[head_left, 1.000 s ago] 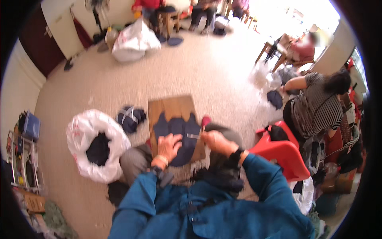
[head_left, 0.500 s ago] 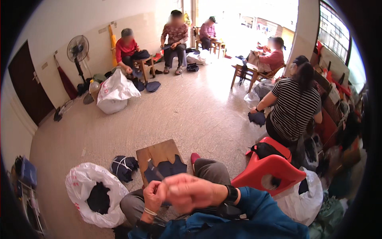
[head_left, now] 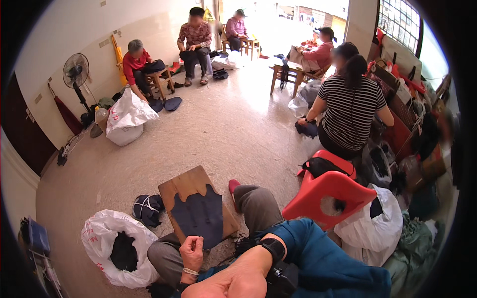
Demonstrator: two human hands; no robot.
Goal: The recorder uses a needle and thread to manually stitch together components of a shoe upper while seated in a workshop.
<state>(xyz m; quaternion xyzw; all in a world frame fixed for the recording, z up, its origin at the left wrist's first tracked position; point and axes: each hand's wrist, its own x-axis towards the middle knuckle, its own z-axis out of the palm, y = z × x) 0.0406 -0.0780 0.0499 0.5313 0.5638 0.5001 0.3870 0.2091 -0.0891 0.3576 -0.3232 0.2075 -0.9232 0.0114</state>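
Note:
A dark navy cloth piece with a scalloped upper edge lies flat on a wooden board in front of me. My left hand is at the cloth's near edge, thumb and fingers pinched together. Whatever sits between those fingertips is too small to make out. Close to my body, my right hand is at the bottom of the picture, its back showing and its fingers hidden. Black strands lie by my right forearm, beside the board.
On my left stand a white sack of dark cloth and a tied dark bundle. A red plastic chair is to my right, with another white sack behind it. A person in a striped top and several others sit farther off.
My right hand has drawn back from beside the left hand down to the bottom edge. My left hand has lowered slightly, and more of the cloth and board shows. The view has shifted.

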